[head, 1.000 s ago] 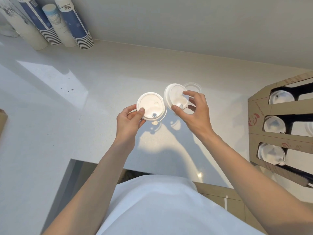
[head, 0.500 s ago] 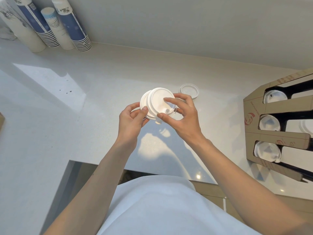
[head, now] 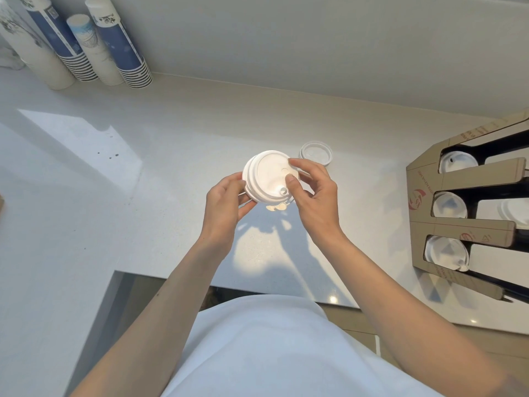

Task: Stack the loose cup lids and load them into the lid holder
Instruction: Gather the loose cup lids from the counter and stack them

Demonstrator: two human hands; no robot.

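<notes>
A small stack of white cup lids (head: pixel 267 176) is held above the white counter, tilted toward me. My left hand (head: pixel 224 200) grips its left edge, fingers curled under it. My right hand (head: pixel 313 193) holds the right side, thumb and forefinger pressing on the top lid. One loose white lid (head: pixel 315 153) lies flat on the counter just behind my right hand. The cardboard lid holder (head: pixel 469 229) stands at the right, its three slots each showing white lids.
Several stacks of blue-and-white paper cups (head: pixel 114 44) lean against the back wall at the far left. The counter's (head: pixel 120 196) front edge runs just below my forearms, with a lower surface to the left of it.
The two lids, held apart one second ago, have been brought together into one stack between both hands. The loose lid on the counter has not moved.
</notes>
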